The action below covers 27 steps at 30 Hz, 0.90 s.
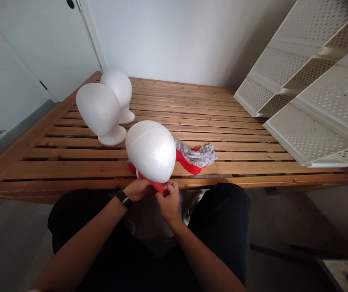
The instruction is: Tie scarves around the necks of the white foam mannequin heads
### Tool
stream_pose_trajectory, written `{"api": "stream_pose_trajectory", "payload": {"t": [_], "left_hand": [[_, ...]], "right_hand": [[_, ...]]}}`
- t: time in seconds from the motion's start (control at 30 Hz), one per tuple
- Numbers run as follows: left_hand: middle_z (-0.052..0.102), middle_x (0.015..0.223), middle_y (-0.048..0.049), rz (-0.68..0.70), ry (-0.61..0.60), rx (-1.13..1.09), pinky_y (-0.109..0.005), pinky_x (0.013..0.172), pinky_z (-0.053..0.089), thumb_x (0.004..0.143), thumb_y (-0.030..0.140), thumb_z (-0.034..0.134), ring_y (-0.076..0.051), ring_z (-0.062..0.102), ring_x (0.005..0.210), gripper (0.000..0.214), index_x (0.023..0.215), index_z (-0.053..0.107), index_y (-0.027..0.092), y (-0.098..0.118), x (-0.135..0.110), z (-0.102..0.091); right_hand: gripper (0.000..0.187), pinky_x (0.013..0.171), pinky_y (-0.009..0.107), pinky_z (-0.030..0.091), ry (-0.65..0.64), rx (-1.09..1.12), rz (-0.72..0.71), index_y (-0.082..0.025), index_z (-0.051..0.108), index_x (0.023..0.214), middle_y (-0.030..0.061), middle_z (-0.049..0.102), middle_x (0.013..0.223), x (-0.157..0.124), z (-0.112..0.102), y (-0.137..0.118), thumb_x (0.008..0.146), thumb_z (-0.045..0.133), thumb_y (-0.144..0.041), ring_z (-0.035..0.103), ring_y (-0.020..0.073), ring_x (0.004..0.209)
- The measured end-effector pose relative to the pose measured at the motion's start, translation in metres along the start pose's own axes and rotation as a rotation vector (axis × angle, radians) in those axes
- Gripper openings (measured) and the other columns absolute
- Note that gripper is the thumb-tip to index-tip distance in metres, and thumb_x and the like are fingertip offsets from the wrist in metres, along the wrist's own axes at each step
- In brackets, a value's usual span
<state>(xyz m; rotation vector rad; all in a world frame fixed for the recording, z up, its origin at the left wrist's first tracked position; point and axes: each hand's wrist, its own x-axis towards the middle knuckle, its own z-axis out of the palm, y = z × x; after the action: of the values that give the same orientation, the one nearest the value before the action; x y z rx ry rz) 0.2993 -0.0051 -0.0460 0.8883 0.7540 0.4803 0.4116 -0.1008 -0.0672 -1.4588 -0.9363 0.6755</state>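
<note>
Left hand (139, 189) and right hand (170, 199) together, fingers pinched.

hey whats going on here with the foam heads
A person seated at a slatted wooden table has both hands at the base of the nearest white foam head. The left hand and right hand pinch a red cloth that wraps around the head's neck, and its other end trails off to the right, lying with a grey patterned cloth. Two more foam heads stand bare further back on the left. A white perforated rack rests on the table's right end.
</note>
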Motion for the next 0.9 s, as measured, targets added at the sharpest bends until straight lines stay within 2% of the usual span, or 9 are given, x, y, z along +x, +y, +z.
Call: {"api": "stream_pose_trajectory", "payload": {"t": [0.07,0.2,0.37,0.5,0.6,0.7,0.77,0.83,0.9], "left_hand": [[0.076,0.087,-0.0095,-0.033,-0.020,-0.020,-0.033,0.077,0.054,0.069,0.027,0.083,-0.021,0.069,0.082,0.020,0.084,0.077,0.014,-0.001,0.001,-0.003],[0.077,0.090,-0.0087,-0.006,0.080,0.041,-0.031,0.074,0.053,0.066,0.029,0.088,-0.020,0.068,0.081,0.026,0.086,0.078,0.015,0.002,0.001,-0.005],[0.078,0.109,-0.0137,0.073,0.067,0.315,-0.038,0.090,0.055,0.067,0.032,0.092,-0.025,0.069,0.098,0.045,0.106,0.079,0.015,0.024,-0.007,-0.008],[0.075,0.074,-0.0107,-0.031,-0.039,0.417,-0.037,0.078,0.054,0.078,0.038,0.084,-0.024,0.068,0.076,0.025,0.078,0.078,0.014,0.033,-0.008,-0.016],[0.062,0.054,-0.0061,-0.024,-0.069,0.356,-0.035,0.077,0.053,0.083,0.041,0.079,-0.020,0.062,0.065,0.039,0.055,0.066,0.018,0.028,-0.008,-0.022],[0.039,0.042,0.0025,-0.026,-0.001,0.328,-0.033,0.065,0.046,0.083,0.044,0.079,-0.014,0.042,0.049,0.046,0.050,0.057,0.021,0.026,-0.010,-0.027],[0.044,0.045,0.0012,-0.011,-0.012,0.474,-0.033,0.060,0.041,0.086,0.046,0.077,-0.014,0.040,0.048,0.040,0.058,0.062,0.020,0.030,-0.014,-0.028],[0.061,0.059,-0.0043,0.099,0.000,0.712,-0.032,0.063,0.041,0.086,0.043,0.077,-0.020,0.054,0.059,0.029,0.069,0.069,0.020,0.036,-0.018,-0.029],[0.070,0.073,-0.0078,0.236,0.138,0.911,-0.034,0.069,0.044,0.081,0.035,0.081,-0.028,0.064,0.075,0.018,0.074,0.072,0.021,0.040,-0.023,-0.030]], "right_hand": [[0.010,0.078,0.031,0.045,-0.025,0.017,0.012,-0.023,0.053,0.068,0.0020,0.054,0.093,-0.001,0.001,0.001,0.072,0.062,-0.019,0.053,0.0202,0.088],[0.013,0.083,0.032,0.046,-0.027,0.019,0.018,-0.023,0.052,0.067,0.0033,0.060,0.096,0.001,-0.002,0.005,0.074,0.062,-0.022,0.056,0.0215,0.092],[0.007,0.076,0.031,0.045,-0.096,0.008,0.079,-0.022,0.062,0.068,0.0021,0.065,0.080,0.015,-0.017,0.014,0.074,0.059,-0.023,0.057,0.0203,0.080],[0.014,0.069,0.029,0.046,-0.196,0.071,0.177,-0.021,0.071,0.080,0.0019,0.070,0.076,0.023,-0.024,0.018,0.077,0.058,-0.025,0.058,0.0187,0.070],[0.014,0.072,0.030,0.050,-0.194,0.136,0.180,-0.020,0.071,0.082,0.0022,0.072,0.079,0.028,-0.027,0.017,0.077,0.060,-0.027,0.062,0.0195,0.073],[0.015,0.077,0.031,0.051,-0.234,0.140,0.140,-0.021,0.073,0.084,0.0024,0.074,0.081,0.031,-0.030,0.017,0.077,0.060,-0.025,0.064,0.0202,0.076],[0.015,0.076,0.030,0.050,-0.234,0.121,0.133,-0.022,0.073,0.084,0.0022,0.074,0.081,0.032,-0.031,0.019,0.078,0.060,-0.023,0.064,0.0199,0.075],[0.015,0.077,0.030,0.050,-0.231,0.092,0.125,-0.022,0.074,0.086,0.0022,0.074,0.083,0.033,-0.032,0.022,0.079,0.060,-0.023,0.064,0.0201,0.077],[0.016,0.080,0.031,0.050,-0.231,0.035,0.104,-0.022,0.074,0.088,0.0029,0.075,0.087,0.032,-0.034,0.025,0.080,0.061,-0.023,0.065,0.0216,0.082]]}}
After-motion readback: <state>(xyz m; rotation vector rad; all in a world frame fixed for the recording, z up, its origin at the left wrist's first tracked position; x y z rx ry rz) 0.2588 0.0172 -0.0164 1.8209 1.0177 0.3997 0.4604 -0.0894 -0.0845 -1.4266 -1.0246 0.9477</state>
